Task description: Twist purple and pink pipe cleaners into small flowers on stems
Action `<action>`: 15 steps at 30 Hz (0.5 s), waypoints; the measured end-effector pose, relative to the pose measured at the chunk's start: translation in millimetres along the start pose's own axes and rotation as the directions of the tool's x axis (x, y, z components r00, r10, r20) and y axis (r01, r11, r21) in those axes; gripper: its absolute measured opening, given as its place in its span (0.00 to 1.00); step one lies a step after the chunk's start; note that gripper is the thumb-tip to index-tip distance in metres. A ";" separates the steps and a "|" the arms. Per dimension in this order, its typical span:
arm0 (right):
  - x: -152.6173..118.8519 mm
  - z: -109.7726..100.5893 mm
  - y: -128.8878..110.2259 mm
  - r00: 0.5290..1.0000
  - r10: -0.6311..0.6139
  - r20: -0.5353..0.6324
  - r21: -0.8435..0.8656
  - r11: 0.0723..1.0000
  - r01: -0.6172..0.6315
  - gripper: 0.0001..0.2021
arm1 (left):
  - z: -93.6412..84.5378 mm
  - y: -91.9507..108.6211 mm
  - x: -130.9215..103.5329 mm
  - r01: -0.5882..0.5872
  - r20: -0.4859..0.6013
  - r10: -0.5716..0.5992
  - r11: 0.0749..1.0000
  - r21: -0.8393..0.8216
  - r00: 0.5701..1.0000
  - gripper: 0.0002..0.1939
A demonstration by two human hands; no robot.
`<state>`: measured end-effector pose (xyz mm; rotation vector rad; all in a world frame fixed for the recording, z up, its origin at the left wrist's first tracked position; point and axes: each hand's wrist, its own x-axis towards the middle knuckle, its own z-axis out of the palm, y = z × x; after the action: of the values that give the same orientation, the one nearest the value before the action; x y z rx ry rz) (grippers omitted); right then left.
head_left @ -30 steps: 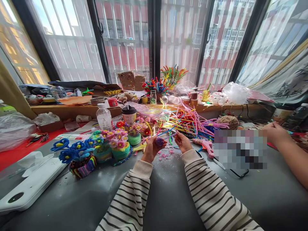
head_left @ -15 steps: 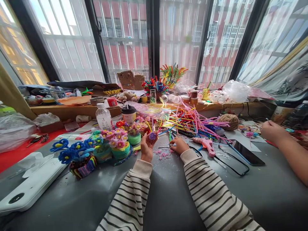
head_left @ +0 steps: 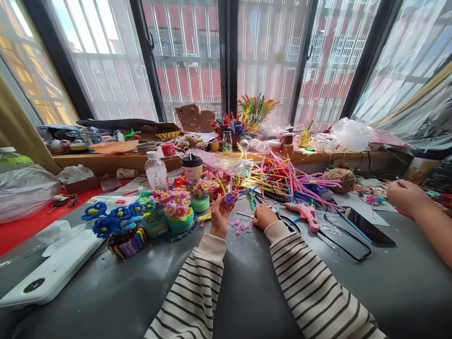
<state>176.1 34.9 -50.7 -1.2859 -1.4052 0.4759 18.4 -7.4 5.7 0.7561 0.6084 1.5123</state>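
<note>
A small purple flower (head_left: 230, 197) is held in the fingers of my left hand (head_left: 220, 215), raised over the grey table. My right hand (head_left: 264, 216) rests on the table with its fingers curled on scissors (head_left: 264, 202), whose blades point up and left. Pink fuzzy scraps (head_left: 241, 227) lie between my two hands. To the left of my left hand stand pots of fuzzy flowers: pink ones (head_left: 177, 203) in a green and yellow pot, and blue ones (head_left: 113, 219) in a striped pot.
A pink glue gun (head_left: 308, 215), a phone (head_left: 367, 227) and a heap of pipe cleaners (head_left: 282, 176) lie to the right. Another person's hand (head_left: 406, 197) is at the far right. A bottle (head_left: 156, 174) and a lidded cup (head_left: 192, 169) stand behind the flowers.
The view has shifted slightly, moving everything a little to the right. The fingers of my right hand have curled in, and the scissors now show raised beside them. My left hand still holds the purple flower.
</note>
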 end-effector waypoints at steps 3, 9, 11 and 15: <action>-1.4 -1.2 -1.1 0.996 0.091 0.017 -0.034 0.995 -0.090 0.16 | -0.3 -2.2 0.2 -0.022 0.015 0.023 1.000 -0.010 1.000 0.14; -5.1 -4.9 -4.8 0.981 0.196 0.008 -0.136 0.972 -0.193 0.19 | 1.3 -6.4 0.0 -0.060 0.012 0.059 0.996 0.070 0.998 0.11; -5.6 -6.2 -5.5 0.984 0.180 0.009 -0.227 0.958 -0.174 0.19 | 1.7 -7.1 -0.4 -0.049 0.013 0.048 0.995 0.090 0.999 0.11; -6.8 -9.1 -9.0 0.979 0.153 0.137 -0.602 0.798 -0.041 0.14 | 1.2 -8.3 -0.3 -0.051 0.002 0.051 0.991 0.124 0.999 0.11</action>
<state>178.9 22.7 -43.4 -1.8698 -1.7251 0.2152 24.6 -7.1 0.2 0.8715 0.6939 1.5320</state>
